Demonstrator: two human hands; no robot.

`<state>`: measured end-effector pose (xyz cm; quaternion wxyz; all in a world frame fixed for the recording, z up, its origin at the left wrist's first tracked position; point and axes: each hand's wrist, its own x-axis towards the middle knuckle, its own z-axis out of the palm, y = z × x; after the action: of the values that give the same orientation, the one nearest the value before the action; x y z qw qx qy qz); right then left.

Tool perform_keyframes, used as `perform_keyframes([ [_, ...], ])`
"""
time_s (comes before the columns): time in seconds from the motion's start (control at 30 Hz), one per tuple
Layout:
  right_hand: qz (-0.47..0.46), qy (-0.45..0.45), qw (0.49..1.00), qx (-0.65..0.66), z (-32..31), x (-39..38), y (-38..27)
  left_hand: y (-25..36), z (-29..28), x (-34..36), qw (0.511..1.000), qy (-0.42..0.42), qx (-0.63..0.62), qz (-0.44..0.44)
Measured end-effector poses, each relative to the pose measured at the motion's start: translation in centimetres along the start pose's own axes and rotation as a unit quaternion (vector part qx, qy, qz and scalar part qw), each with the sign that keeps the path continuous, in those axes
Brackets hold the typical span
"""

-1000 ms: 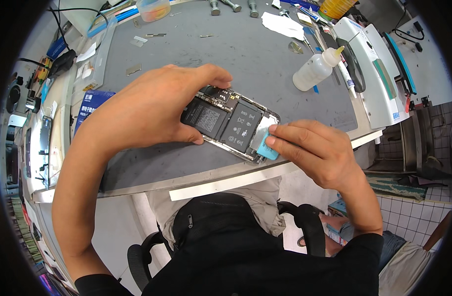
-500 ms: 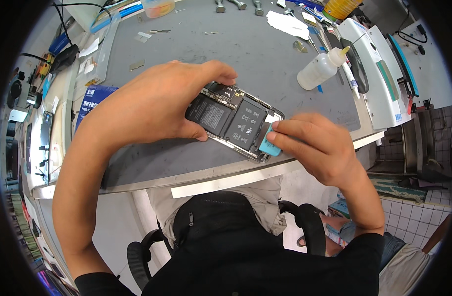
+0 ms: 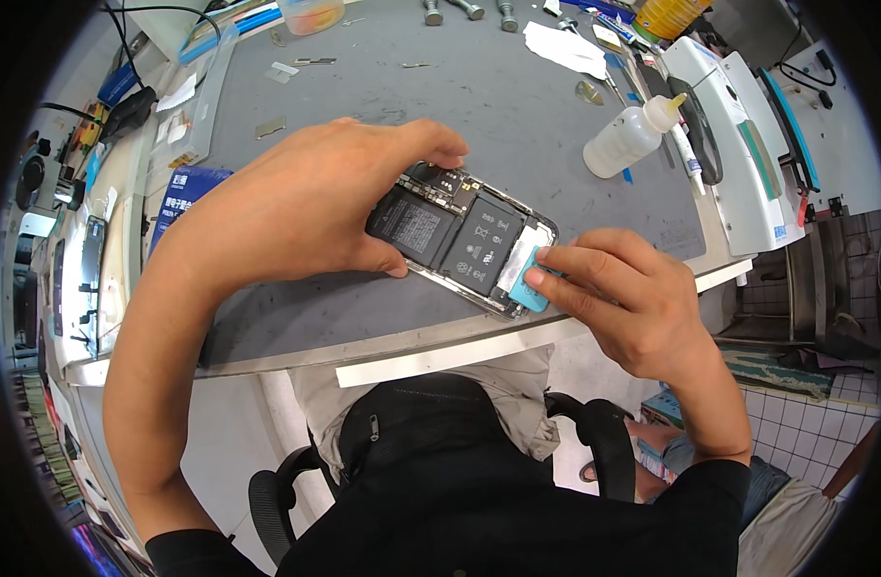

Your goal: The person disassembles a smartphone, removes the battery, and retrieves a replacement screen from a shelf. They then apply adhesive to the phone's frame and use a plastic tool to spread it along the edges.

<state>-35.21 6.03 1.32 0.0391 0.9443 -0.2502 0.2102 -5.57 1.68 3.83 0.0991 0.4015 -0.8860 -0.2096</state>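
Note:
An opened smartphone (image 3: 481, 242) lies tilted across the near part of the mat, its two black battery sections and circuit board exposed. My left hand (image 3: 335, 197) is wrapped over its far-left end, thumb on the near edge and fingers on the opposite one. Between the thumb and fingers of my right hand (image 3: 623, 293) is a small flat turquoise plastic piece (image 3: 530, 288), held against the phone's right end. Beside that piece a silvery-white strip (image 3: 525, 252) shows next to the battery. Part of the turquoise piece is hidden by my fingertips.
A grey mat (image 3: 383, 106) covers the bench. To the right stand a translucent bottle with a yellow tip (image 3: 625, 139) and a white machine (image 3: 729, 125). A blue box (image 3: 186, 197) lies by my left arm. Small metal bits, bolts and white paper (image 3: 564, 50) lie farther back.
My right hand has shifted slightly right and down with the turquoise piece, so more of the silvery-white strip shows. The left hand keeps its hold on the phone.

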Motion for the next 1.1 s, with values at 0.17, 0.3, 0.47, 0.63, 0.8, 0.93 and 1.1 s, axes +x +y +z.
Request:
perform_keyframes([
  [0.17,0.01,-0.009,1.0,0.008,-0.2,0.2,-0.2,0.1,0.0,0.0,1.0,-0.004,-0.005,-0.006],
  [0.3,0.017,-0.026,0.999,0.01,-0.5,0.3,-0.5,0.1,0.1,0.0,1.0,-0.001,0.002,-0.003],
  [0.47,0.012,-0.038,0.999,0.008,-0.8,0.3,-0.5,0.1,0.0,0.0,1.0,-0.009,-0.003,-0.007],
  [0.63,-0.01,-0.012,1.0,-0.024,-0.6,0.4,-0.1,0.2,0.1,-0.1,1.0,-0.002,-0.005,0.006],
  [0.8,-0.008,0.036,0.998,-0.043,0.0,0.6,0.0,0.7,-0.3,0.1,1.0,-0.012,-0.001,0.003],
  [0.93,-0.021,0.06,0.997,-0.033,0.2,0.5,0.2,1.0,-0.1,0.3,0.999,-0.008,0.012,0.033],
  [1.1,0.002,0.072,0.997,-0.018,0.1,0.7,0.2,0.9,0.4,0.7,0.999,-0.008,0.017,0.051],
])
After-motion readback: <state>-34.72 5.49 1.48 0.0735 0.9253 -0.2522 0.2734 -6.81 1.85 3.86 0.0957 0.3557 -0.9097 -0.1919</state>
